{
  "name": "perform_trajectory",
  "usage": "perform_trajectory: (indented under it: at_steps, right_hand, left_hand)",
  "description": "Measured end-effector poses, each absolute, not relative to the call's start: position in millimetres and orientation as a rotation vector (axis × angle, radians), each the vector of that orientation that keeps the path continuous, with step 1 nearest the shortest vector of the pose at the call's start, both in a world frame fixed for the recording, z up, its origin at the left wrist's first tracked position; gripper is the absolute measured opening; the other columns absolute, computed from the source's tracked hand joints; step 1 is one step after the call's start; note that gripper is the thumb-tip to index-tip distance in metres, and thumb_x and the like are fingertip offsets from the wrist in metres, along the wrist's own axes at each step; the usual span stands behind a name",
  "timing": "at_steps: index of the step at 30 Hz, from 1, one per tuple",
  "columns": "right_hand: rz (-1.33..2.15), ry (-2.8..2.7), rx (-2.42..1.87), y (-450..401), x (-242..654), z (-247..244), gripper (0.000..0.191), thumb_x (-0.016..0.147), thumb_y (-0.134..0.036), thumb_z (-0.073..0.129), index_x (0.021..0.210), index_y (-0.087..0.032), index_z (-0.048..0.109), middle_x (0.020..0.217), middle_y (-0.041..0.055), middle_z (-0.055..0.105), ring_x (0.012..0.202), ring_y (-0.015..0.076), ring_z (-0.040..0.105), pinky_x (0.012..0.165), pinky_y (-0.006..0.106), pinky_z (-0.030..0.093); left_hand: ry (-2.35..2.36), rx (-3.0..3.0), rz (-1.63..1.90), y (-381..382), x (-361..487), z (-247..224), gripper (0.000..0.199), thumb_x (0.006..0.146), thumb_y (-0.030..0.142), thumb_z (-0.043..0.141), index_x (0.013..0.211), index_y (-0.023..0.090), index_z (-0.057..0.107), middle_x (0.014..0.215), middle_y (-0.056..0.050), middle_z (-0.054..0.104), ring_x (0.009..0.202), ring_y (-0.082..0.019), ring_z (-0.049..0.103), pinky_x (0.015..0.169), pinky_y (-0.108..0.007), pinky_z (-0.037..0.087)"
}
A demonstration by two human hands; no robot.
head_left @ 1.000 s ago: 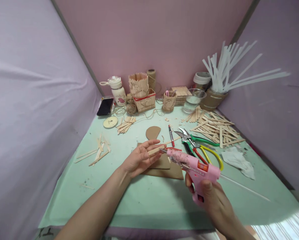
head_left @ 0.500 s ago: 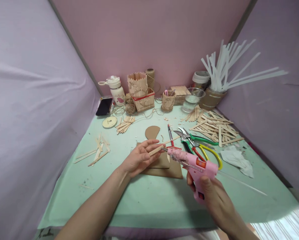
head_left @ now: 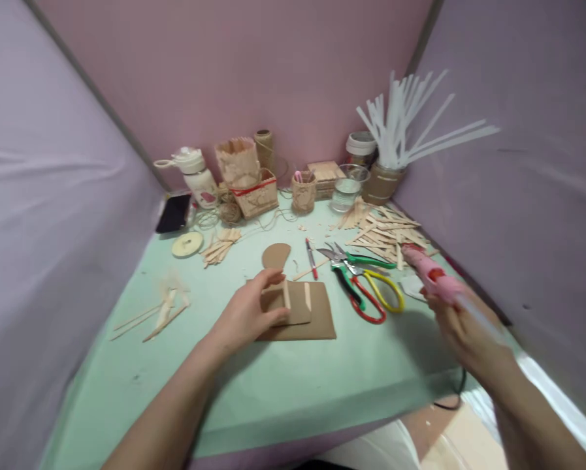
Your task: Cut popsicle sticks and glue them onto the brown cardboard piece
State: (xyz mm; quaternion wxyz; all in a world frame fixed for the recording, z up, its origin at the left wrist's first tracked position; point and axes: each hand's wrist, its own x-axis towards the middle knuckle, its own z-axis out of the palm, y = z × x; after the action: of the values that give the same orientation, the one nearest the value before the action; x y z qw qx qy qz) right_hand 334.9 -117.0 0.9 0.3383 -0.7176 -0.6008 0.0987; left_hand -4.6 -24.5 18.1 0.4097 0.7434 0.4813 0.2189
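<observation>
My left hand (head_left: 251,307) grips a short wooden craft stick (head_left: 286,298) by its ends, between thumb and fingers, over a brown cardboard piece (head_left: 300,313). That piece lies on a larger brown cardboard sheet (head_left: 325,323). A second stick piece (head_left: 308,297) lies on the cardboard to the right of the held one. Whether the held stick touches the cardboard, I cannot tell. Off to the right, my right hand (head_left: 462,320) is wrapped round a pink hot glue gun (head_left: 432,274), its nozzle pointing away beside the loose craft sticks. A rounded cardboard cutout (head_left: 276,255) lies behind the sheet.
Pruning shears (head_left: 346,277), pliers with yellow and red handles (head_left: 383,294) and a red pen (head_left: 311,258) lie right of the cardboard. Behind stand a bottle (head_left: 199,179), stick-built baskets (head_left: 256,196), a water bowl (head_left: 346,192) and a holder of glue sticks (head_left: 383,183).
My left hand has brought the craft stick down over the cardboard and turned it. My right hand has carried the glue gun away to the right. The view has shifted.
</observation>
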Motion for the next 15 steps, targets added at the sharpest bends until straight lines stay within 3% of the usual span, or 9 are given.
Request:
perform_trajectory:
  at_steps: [3, 8, 15]
  right_hand:
    - [0.018, -1.667, -2.157, -105.4, 360.3, -5.7, 0.038, 0.095, -0.049, 0.031, 0.08, -0.021, 0.054, 0.082, 0.0107, 0.059, 0.074, 0.0262, 0.057, 0.062, 0.036, 0.044]
    - [-0.147, -1.789, -2.368, -97.4, 378.0, -17.4, 0.03, 0.093, -0.044, 0.039, 0.085, -0.019, 0.054, 0.084, 0.0112, 0.057, 0.074, 0.0269, 0.055, 0.059, 0.035, 0.038]
    - [-0.115, -1.843, -2.409, -92.0, 393.9, -28.3, 0.039, 0.096, -0.05, 0.036, 0.088, -0.019, 0.057, 0.085, 0.0163, 0.055, 0.078, 0.0343, 0.057, 0.062, 0.039, 0.039]
  left_hand:
    - [1.304, 2.217, 0.33, -26.5, 0.7, 24.5, 0.055, 0.079, 0.025, 0.067, 0.131, 0.025, 0.047, 0.129, -0.011, 0.062, 0.116, -0.034, 0.058, 0.095, -0.049, 0.045]
    - [1.25, 2.407, 0.124, -28.2, 6.7, 25.8, 0.055, 0.082, 0.021, 0.062, 0.134, 0.019, 0.043, 0.124, -0.014, 0.063, 0.115, -0.035, 0.058, 0.091, -0.047, 0.046]
    - [1.261, 2.408, 0.049, -30.6, 10.6, 24.1, 0.059, 0.08, 0.016, 0.062, 0.134, 0.02, 0.04, 0.117, -0.011, 0.065, 0.106, -0.032, 0.06, 0.084, -0.042, 0.047]
